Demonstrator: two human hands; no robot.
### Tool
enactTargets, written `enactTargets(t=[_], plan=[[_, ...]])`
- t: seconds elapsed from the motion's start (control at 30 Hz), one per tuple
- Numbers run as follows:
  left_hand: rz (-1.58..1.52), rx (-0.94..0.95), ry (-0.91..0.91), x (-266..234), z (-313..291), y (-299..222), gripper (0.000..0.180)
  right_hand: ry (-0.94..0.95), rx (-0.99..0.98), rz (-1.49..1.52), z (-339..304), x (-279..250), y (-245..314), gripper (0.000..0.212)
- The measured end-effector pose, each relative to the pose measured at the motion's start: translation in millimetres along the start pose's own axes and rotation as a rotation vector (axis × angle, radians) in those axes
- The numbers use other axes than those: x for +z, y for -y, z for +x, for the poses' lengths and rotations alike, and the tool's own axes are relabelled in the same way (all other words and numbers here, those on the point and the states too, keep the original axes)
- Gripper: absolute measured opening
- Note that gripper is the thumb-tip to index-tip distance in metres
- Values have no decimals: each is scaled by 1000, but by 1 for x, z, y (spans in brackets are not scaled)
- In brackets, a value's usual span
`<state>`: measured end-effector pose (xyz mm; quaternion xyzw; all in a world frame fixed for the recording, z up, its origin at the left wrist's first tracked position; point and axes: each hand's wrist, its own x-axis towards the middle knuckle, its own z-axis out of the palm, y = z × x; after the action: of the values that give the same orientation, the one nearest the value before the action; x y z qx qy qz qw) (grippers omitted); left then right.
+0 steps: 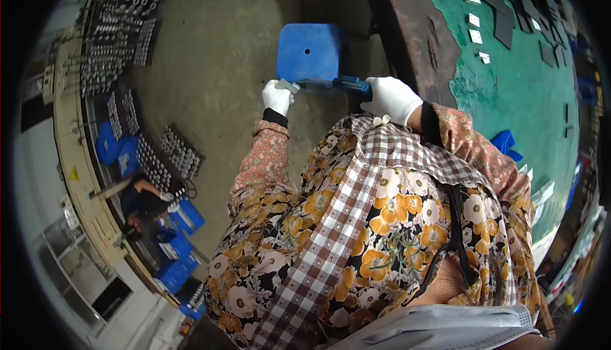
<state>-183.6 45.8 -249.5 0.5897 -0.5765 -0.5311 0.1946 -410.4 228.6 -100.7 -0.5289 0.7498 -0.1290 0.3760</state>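
Blue plastic stool (308,52) stands on the concrete floor (216,51), just left of the green-topped table (509,89) and directly ahead of the person. Seat is square with a small centre hole; near edge faces the hands.

Handling judgement: moulded plastic, so likely light and stiff, not fragile. Smooth seat could be slippery under cotton gloves. The best hold looks to be the rim along the near edge, or the corners, where a lip gives purchase.

Left hand (277,97), white glove: raised to the stool's near left corner, fingers curled closed around a small pale flat piece (287,86) that touches or sits just beside the rim. Cannot tell whether the piece is part of the stool or a separate item.

Right hand (391,98), white glove: at the stool's near right side, fingers folded over a dark blue handle-like part (351,83) that runs along the lower edge of the seat. Grip appears closed; fingertips are hidden beneath.

Arm pose: both forearms reach forward from the body, elbows bent, left sleeve floral, right forearm angled inward from the table side. Hands are level with each other, well apart, one at each end of the near edge.

Also present: small white square pieces (474,28) and dark flat sheets (503,13) on the table.
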Motion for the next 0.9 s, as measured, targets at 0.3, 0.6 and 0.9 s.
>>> enactTargets(t=[0.3,0.6,0.9], plan=[[124,356,-361,-25,-43,91,11,242,-187,-198,14,29,19,22],[524,405,-438,-36,-101,55,16,263,-330,-174,23,54,14,20],[278,471,-385,-20,-109,61,26,278,-333,-212,43,59,2,30]])
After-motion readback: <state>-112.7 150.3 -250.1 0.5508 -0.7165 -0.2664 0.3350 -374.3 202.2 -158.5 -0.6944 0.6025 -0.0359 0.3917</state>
